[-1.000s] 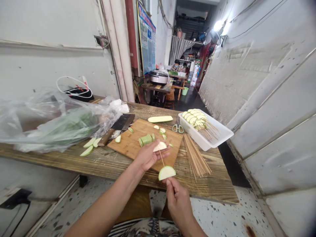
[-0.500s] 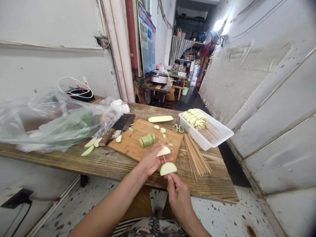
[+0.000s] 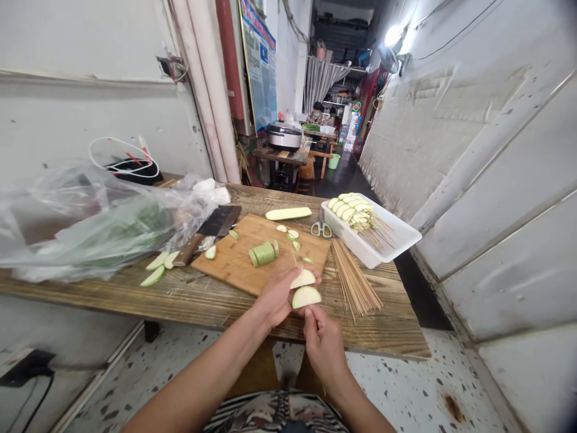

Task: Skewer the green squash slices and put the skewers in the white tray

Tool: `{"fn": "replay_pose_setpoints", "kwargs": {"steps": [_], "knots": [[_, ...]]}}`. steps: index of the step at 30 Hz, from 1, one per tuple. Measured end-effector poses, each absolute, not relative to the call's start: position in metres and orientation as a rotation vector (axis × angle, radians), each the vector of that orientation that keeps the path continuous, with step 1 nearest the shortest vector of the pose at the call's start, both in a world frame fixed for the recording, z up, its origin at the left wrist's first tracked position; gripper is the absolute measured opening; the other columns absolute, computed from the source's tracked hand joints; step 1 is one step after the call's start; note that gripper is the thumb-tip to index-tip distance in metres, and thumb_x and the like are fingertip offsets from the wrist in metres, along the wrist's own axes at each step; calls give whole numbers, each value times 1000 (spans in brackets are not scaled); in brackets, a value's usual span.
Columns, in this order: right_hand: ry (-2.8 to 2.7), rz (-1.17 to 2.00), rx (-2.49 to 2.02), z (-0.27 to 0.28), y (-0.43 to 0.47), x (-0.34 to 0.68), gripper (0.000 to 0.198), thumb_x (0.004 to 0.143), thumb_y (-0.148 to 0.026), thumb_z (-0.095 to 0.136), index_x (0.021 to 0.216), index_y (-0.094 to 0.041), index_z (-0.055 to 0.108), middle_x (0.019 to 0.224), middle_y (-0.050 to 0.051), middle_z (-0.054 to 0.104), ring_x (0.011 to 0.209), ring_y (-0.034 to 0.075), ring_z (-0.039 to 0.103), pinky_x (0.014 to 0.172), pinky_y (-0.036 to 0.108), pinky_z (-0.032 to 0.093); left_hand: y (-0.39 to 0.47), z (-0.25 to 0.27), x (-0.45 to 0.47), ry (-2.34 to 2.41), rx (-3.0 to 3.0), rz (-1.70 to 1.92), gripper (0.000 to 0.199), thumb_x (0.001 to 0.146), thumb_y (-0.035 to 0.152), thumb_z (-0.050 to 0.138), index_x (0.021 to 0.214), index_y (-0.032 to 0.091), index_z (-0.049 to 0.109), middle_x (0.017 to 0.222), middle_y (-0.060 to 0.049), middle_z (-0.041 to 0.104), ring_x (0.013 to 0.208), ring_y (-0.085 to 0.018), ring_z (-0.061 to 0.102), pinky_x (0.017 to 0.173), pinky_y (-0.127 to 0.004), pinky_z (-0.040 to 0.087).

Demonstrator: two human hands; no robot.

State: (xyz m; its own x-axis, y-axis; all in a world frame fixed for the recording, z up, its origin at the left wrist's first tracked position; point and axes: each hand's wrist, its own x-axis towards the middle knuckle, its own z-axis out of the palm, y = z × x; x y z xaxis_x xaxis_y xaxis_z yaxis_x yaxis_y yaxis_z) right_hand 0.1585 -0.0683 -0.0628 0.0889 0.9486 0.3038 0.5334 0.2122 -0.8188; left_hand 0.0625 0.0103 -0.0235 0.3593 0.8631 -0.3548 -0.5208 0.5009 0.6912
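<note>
My left hand point(image 3: 276, 296) is closed around a pale half-round zucchini slice point(image 3: 303, 279), over the near edge of the cutting board point(image 3: 229, 264). Just below it, a second green-rimmed slice point(image 3: 307, 297) sits on a thin bamboo skewer point(image 3: 294, 258), whose tip sticks out past the upper slice. My right hand point(image 3: 325, 338) pinches the skewer's lower end, mostly hidden by the fingers. On the board lies a cut block of zucchini point(image 3: 263, 254) with small end pieces around it.
A white tray point(image 3: 401, 237) of skewered slices stands at the right, beside loose skewers point(image 3: 354, 279) and scissors point(image 3: 321, 228). A cleaver point(image 3: 219, 221) rests at the board's left, near loose slices point(image 3: 154, 275) and a plastic bag point(image 3: 103, 222). Half a zucchini point(image 3: 288, 213) lies behind.
The lower slice and my right hand have moved up towards my left hand, narrowing the gap between the two slices. More of the skewer tip shows above the upper slice. The view has shifted slightly.
</note>
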Motion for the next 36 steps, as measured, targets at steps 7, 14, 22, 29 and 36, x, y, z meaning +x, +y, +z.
{"fn": "replay_pose_setpoints", "kwargs": {"steps": [7,14,22,29,36], "knots": [[-1494,670,-1405,-77,-65,162,34,91,-32,39,71,-15,60,56,-1,49,51,12,44,49,21,32,15,-35,57,835,686,942,30,84,30,53,106,10,61,101,-15,69,93,-22,65,75,-30,53],[-1374,654,-1433,-93,-67,180,32,90,-32,41,78,-14,64,64,3,61,57,15,55,53,21,39,53,-57,19,1455,1703,1037,45,83,46,46,111,14,61,115,-15,64,111,-26,55,99,-40,38],[-1402,677,-1407,-94,-65,180,30,90,-29,41,79,-14,64,69,5,65,62,17,58,58,22,41,129,-57,2,1779,2421,345,60,69,38,64,123,15,51,137,-21,45,131,-37,31,103,-61,10],[-1438,637,-1427,-95,-66,179,29,90,-26,41,79,-15,64,66,4,63,58,15,57,56,21,40,143,-58,3,1733,2357,297,38,65,38,69,98,19,65,110,-19,65,113,-38,52,103,-59,9],[-1494,540,-1401,-75,-73,174,26,90,-21,40,75,-15,61,64,3,62,57,14,56,55,20,38,108,-34,7,1002,1549,1058,56,72,37,66,123,19,52,132,-12,53,121,-27,48,101,-41,35]]}}
